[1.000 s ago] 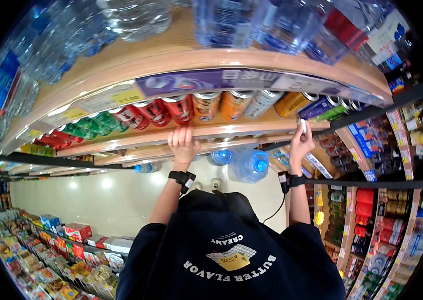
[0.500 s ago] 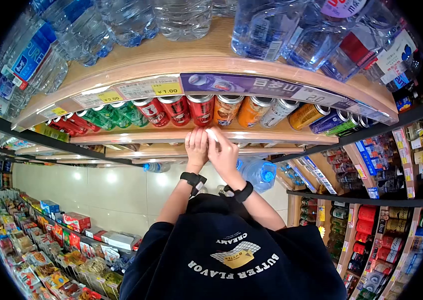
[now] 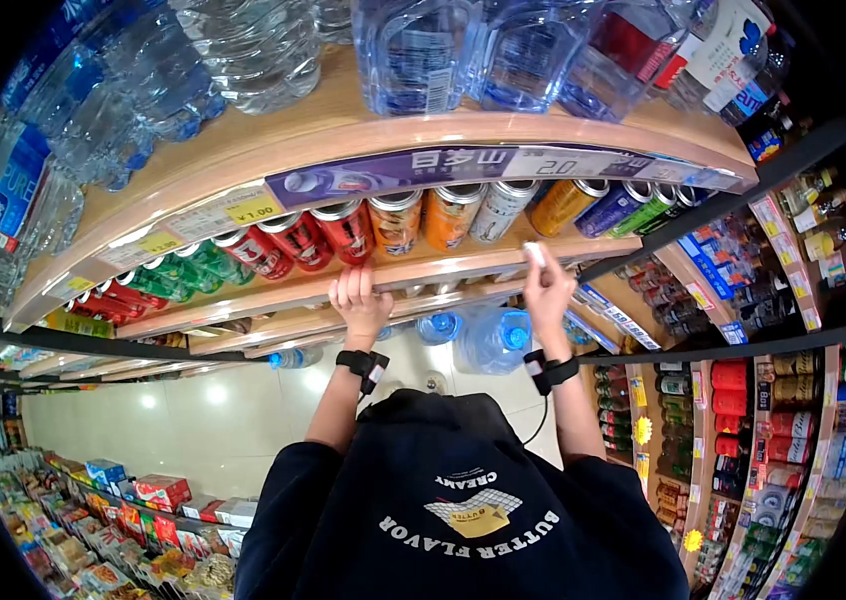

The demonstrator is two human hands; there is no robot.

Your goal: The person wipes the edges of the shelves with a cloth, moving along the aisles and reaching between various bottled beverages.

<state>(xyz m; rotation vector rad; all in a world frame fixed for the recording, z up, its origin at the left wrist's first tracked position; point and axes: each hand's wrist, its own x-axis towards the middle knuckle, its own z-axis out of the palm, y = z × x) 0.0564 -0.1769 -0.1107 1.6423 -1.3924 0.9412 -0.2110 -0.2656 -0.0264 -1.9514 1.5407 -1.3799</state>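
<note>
My left hand [image 3: 360, 302] rests at the front edge of the can shelf [image 3: 423, 268], below a red can [image 3: 344, 232]. Its fingers lie side by side over the edge, the thumb stands apart, and nothing shows in it. Further right, my right hand [image 3: 549, 290] is closed in a pinch in front of the shelf. A small white wad [image 3: 533, 253], perhaps tissue, sticks out between its fingertips. Behind the hands stand an orange can [image 3: 454, 218], a silver can [image 3: 504, 212] and a gold can [image 3: 568, 208]. Both wrists wear black bands.
Large water bottles [image 3: 423, 60] fill the shelf above, behind a price strip [image 3: 393, 170]. Big blue-capped bottles [image 3: 495, 340] stand on the floor under the shelves. Drink racks [image 3: 733, 440] line the right side; packaged snacks [image 3: 113, 545] fill a display at lower left.
My hands, together at the shelf edge before, are now apart. The right one has moved right with the white wad, the left one slightly left. The view has shifted right along the shelf.
</note>
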